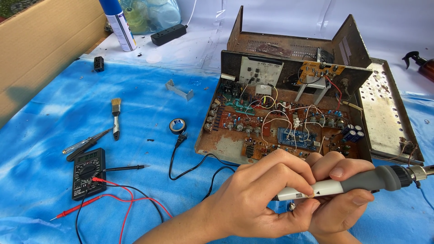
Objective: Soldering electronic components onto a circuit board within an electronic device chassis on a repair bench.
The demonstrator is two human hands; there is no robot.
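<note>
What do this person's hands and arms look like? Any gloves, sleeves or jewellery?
Both hands are bare: no gloves on the left hand or the right hand. No rings show on the visible fingers, and no watch or band on the left wrist. The left forearm is uncovered, with no sleeve in view. The fingernails are short and unpainted. Little of the right wrist shows, so anything worn there cannot be told.

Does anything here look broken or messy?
Yes. The opened metal case is rusty brown along its floor and walls, and loose white wires loop over its circuit boards. Its perforated cover lies detached beside it, stained. Both hands grip a grey-handled soldering iron.
</note>
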